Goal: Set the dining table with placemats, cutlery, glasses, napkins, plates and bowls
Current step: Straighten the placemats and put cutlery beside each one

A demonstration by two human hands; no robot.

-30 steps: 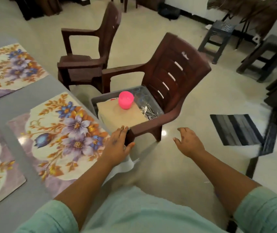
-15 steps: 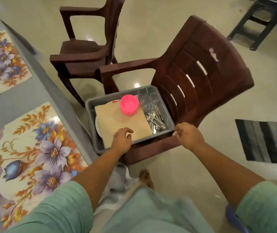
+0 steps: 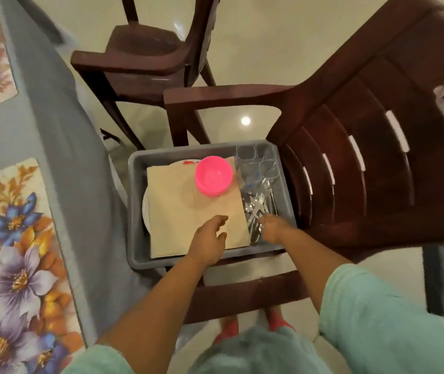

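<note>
On the far left, two flowered placemats are laid on the grey table, one near and one partly cut off at the upper edge; beside the table a brown chair is stood, and a grey tub is set on its seat; behind it a second brown chair is seen. Inside the tub, a white plate is mostly covered by a stack of tan napkins; a pink bowl is rested on the napkins' far right corner; clear glasses are packed in the tub's far right corner, and cutlery is heaped along its right side. The left hand is held over the near right corner of the napkins, fingers loosely spread and slightly bent, nothing gripped; whether the napkins are touched cannot be told. The right hand is lowered into the tub at the near end of the cutlery, fingertips pointed down among the handles; whether a piece is pinched cannot be told.
</note>
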